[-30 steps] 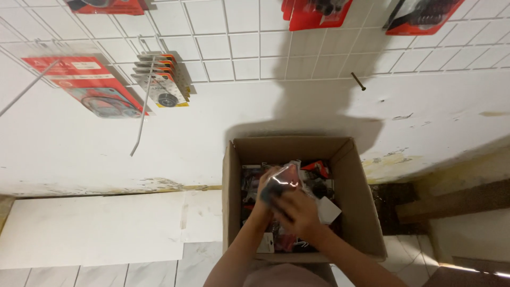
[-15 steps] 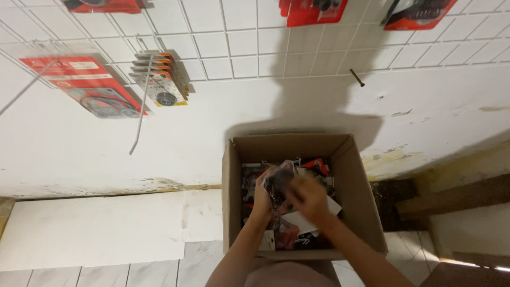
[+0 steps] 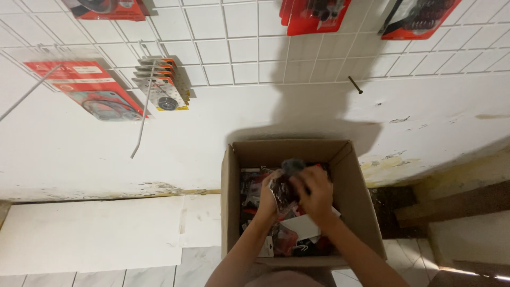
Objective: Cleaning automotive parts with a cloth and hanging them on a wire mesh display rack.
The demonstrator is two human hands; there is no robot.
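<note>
An open cardboard box (image 3: pixel 234 175) stands on the floor against a white wall, filled with several clear and red packets of small parts. Both my hands are inside it. My left hand (image 3: pixel 267 197) grips a clear plastic packet (image 3: pixel 281 191) by its left side. Over the same packet, my right hand (image 3: pixel 314 192) closes on its right edge, with a dark part (image 3: pixel 292 166) showing above the fingers. A white card (image 3: pixel 303 226) lies in the box below my hands.
A white wire grid (image 3: pixel 234 48) on the wall holds hanging red packets (image 3: pixel 90 93), a stack of orange-edged packets (image 3: pixel 162 85) and long bare hooks (image 3: pixel 142 119). A nail (image 3: pixel 355 85) sticks out of the wall. Brown steps (image 3: pixel 451 202) lie to the right.
Both hands have stayed in the box and shifted slightly with the packet; the right hand now covers more of it. The view has tilted slightly downward.
</note>
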